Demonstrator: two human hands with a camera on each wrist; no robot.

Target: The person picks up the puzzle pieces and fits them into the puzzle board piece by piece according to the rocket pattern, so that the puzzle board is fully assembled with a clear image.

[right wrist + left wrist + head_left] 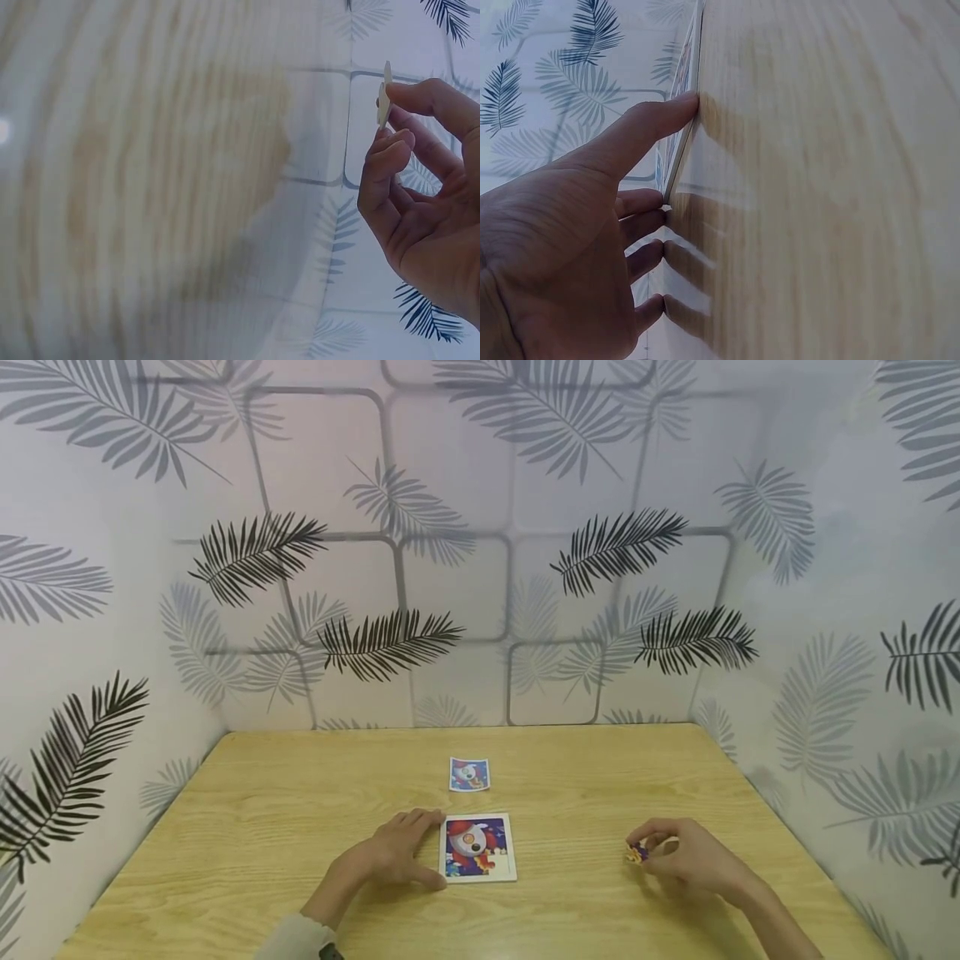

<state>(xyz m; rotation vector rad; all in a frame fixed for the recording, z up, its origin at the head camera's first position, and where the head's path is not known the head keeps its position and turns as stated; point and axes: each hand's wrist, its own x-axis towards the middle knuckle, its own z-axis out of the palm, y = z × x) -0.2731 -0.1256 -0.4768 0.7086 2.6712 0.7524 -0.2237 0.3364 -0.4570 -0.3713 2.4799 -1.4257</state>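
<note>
On the wooden table in the head view lies a jigsaw puzzle board [512, 864] with a white frame, its cartoon picture filled in except a pale gap at the lower right. My left hand [393, 852] rests along the board's left side, thumb near the lower corner and fingers near the upper one. In the left wrist view the thumb of that left hand [562, 195] touches the board's thin edge [681, 154], with the fingers spread. Off to the right, my right hand [693, 860] pinches a purple and yellow puzzle piece [637, 853] above the table; the right wrist view shows the piece [385, 101] edge-on.
Behind the board lies a small picture card [469, 775] with a similar design. The wooden table [337, 777] meets a leaf-patterned wall [480, 585] at the back, and patterned walls stand at both sides.
</note>
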